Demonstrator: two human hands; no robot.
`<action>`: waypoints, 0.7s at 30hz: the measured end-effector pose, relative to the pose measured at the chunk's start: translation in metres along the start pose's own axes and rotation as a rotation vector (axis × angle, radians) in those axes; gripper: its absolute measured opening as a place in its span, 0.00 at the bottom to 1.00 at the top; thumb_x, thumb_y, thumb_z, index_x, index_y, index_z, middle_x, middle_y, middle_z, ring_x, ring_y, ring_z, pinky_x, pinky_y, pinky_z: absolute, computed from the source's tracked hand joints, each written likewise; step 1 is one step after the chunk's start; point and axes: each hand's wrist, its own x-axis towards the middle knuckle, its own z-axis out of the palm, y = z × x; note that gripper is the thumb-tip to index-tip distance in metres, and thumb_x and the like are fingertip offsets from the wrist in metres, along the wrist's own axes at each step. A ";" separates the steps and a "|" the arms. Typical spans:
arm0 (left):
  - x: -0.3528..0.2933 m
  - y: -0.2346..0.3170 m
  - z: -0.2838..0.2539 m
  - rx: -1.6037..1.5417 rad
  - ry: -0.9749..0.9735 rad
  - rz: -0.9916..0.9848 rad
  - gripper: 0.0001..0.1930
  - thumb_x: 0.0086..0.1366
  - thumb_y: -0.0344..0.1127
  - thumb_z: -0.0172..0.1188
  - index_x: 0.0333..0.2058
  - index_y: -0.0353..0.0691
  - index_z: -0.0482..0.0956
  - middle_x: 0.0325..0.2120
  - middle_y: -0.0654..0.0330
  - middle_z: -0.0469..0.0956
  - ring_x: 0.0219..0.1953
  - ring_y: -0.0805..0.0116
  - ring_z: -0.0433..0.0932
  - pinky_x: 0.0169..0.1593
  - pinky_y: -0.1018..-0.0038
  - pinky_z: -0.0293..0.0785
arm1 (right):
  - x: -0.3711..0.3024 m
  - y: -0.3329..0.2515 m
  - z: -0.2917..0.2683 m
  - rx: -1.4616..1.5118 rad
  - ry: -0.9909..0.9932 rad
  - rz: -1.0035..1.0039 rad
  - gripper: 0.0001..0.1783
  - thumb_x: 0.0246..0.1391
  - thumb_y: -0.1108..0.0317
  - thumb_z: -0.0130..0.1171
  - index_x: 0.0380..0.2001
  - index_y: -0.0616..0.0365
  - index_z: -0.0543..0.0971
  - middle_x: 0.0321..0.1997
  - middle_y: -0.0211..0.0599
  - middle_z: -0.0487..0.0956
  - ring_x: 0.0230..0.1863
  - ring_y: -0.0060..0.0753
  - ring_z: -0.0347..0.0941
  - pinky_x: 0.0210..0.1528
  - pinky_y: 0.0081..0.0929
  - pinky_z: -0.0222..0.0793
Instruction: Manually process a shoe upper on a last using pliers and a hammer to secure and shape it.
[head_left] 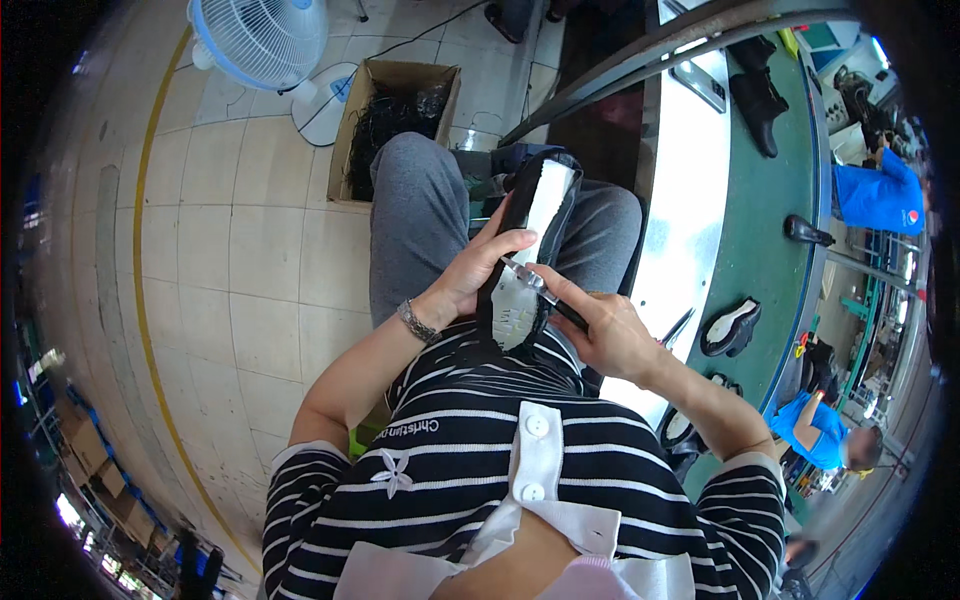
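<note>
Centre of frame: we see a black shoe, pale sole upward, long axis nearly vertical; the left hand grips its left edge, while the right hand, lower right, grasps a hand tool slanting over it.

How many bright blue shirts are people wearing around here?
2 that I can make out, both beyond the green table: one blue shirt at upper right, another blue shirt lower down. More may be hidden near the dark rim.
</note>
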 end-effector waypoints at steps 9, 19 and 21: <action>-0.004 0.009 0.001 0.172 -0.014 -0.025 0.42 0.63 0.41 0.59 0.70 0.51 0.43 0.52 0.57 0.69 0.50 0.69 0.71 0.54 0.68 0.69 | 0.043 -0.007 -0.068 -0.272 0.377 -0.367 0.34 0.59 0.68 0.56 0.67 0.42 0.57 0.17 0.43 0.76 0.16 0.42 0.75 0.20 0.37 0.69; -0.004 0.012 0.002 0.211 -0.047 -0.008 0.48 0.56 0.42 0.65 0.70 0.51 0.44 0.56 0.53 0.68 0.52 0.67 0.70 0.53 0.70 0.67 | 0.048 0.024 -0.045 -0.476 0.255 -0.178 0.38 0.57 0.68 0.56 0.68 0.36 0.54 0.25 0.48 0.79 0.24 0.50 0.78 0.26 0.40 0.73; -0.002 0.000 -0.012 0.194 -0.040 0.040 0.47 0.58 0.41 0.64 0.70 0.53 0.42 0.49 0.59 0.73 0.46 0.73 0.74 0.48 0.73 0.71 | 0.048 0.005 -0.050 -0.519 0.173 -0.160 0.39 0.56 0.70 0.56 0.68 0.37 0.54 0.24 0.48 0.79 0.23 0.49 0.78 0.25 0.40 0.71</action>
